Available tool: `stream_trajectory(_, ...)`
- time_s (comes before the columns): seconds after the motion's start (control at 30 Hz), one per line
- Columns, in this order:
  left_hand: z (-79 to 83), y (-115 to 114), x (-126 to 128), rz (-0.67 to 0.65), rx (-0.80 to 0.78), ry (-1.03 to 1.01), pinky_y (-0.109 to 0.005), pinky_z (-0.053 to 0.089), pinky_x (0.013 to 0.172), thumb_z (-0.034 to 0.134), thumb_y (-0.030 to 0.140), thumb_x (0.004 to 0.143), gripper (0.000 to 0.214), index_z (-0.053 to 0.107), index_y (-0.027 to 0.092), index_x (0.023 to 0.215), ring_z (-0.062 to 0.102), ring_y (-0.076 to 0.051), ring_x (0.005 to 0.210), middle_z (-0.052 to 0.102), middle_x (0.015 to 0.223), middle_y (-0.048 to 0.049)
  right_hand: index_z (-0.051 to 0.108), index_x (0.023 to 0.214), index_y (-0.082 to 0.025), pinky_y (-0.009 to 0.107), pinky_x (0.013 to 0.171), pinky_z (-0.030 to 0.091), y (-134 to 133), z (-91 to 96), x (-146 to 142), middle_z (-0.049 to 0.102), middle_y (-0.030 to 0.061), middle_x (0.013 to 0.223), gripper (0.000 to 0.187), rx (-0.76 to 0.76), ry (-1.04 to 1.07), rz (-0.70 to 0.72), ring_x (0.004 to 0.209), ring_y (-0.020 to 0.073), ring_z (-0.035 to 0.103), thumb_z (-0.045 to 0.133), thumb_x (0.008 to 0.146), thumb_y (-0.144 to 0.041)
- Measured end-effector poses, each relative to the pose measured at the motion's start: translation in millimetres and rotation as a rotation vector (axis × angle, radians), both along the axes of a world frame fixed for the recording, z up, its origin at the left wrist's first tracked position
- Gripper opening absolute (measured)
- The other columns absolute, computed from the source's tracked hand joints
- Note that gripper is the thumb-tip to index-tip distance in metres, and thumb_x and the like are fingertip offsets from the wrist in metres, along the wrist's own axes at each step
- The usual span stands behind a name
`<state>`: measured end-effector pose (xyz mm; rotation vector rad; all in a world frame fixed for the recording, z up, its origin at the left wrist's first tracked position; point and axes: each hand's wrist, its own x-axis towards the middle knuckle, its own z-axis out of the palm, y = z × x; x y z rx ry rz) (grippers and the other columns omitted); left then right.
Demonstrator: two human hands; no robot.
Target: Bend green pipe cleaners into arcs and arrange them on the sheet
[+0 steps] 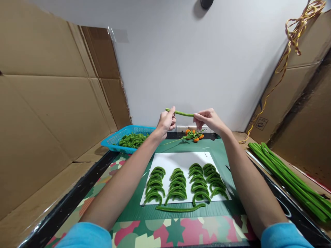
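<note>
A green fuzzy pipe cleaner (pixel 184 113) is stretched level in the air between my hands, above the far edge of the table. My left hand (pixel 167 120) pinches it near its left end, thumb on top. At its right end my right hand (pixel 207 119) grips it between thumb and fingertips. Below, curved green pipe-cleaner pieces (pixel 177 186) lie in several columns on a white sheet (pixel 186 158). One nearly straight green pipe cleaner (pixel 181 208) rests along the sheet's near edge.
A blue plastic basket (pixel 106 142) of bent green pieces (pixel 133 140) stands at the back left. Orange flowers on green stems (pixel 193 135) lie at the back. Long green pipe cleaners (pixel 289 181) are bundled on the right. Cardboard walls (pixel 51 110) flank the table; twisted yellow wire (pixel 294 31) hangs at right.
</note>
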<state>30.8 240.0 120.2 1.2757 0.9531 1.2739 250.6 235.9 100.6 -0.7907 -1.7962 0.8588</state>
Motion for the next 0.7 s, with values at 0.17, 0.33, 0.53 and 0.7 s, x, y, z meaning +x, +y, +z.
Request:
stream_trajectory(0.17, 0.8, -1, 1, -0.066, -0.063, 0.03, -0.013, 0.013, 0.033, 0.042, 0.035, 0.11, 0.043, 0.037, 0.022, 0.07, 0.021, -0.003, 0.03, 0.027, 0.046, 0.0111, 0.074, 0.075, -0.014, 0.025, 0.048, 0.051, -1, 1.6, -11, 0.068, 0.0042, 0.058, 0.052, 0.032, -0.138, -0.019, 0.049, 0.0125, 0.063, 0.073, 0.088, -0.064)
stream_trajectory(0.33, -1.7, 5, -4, -0.027, -0.059, 0.026, -0.014, 0.014, 0.032, 0.046, 0.035, 0.108, 0.042, 0.04, 0.021, 0.068, 0.02, -0.003, 0.031, 0.028, 0.047, 0.0109, 0.072, 0.069, -0.016, 0.024, 0.049, 0.051, -6, 4.3, -23, 0.067, 0.0035, 0.056, 0.045, 0.021, -0.211, 0.026, 0.049, 0.0116, 0.062, 0.07, 0.091, -0.055)
stream_trajectory(0.53, -0.9, 8, -10, 0.068, -0.002, -0.017, -0.014, 0.015, 0.034, 0.043, 0.025, 0.106, 0.034, 0.052, 0.018, 0.074, 0.019, -0.004, 0.033, 0.026, 0.048, 0.0115, 0.073, 0.068, -0.016, 0.024, 0.049, 0.049, -11, 7.8, -34, 0.066, 0.0029, 0.056, 0.039, 0.03, -0.261, 0.031, 0.05, 0.0109, 0.061, 0.067, 0.093, -0.045)
stream_trajectory(0.7, 1.3, 8, -13, 0.101, 0.038, -0.051, -0.014, 0.014, 0.035, 0.044, 0.024, 0.103, 0.031, 0.056, 0.016, 0.075, 0.019, -0.003, 0.033, 0.027, 0.048, 0.0107, 0.071, 0.066, -0.016, 0.025, 0.051, 0.05, -11, 7.1, -39, 0.068, 0.0042, 0.058, 0.039, 0.044, -0.303, 0.068, 0.05, 0.0112, 0.061, 0.067, 0.093, -0.045)
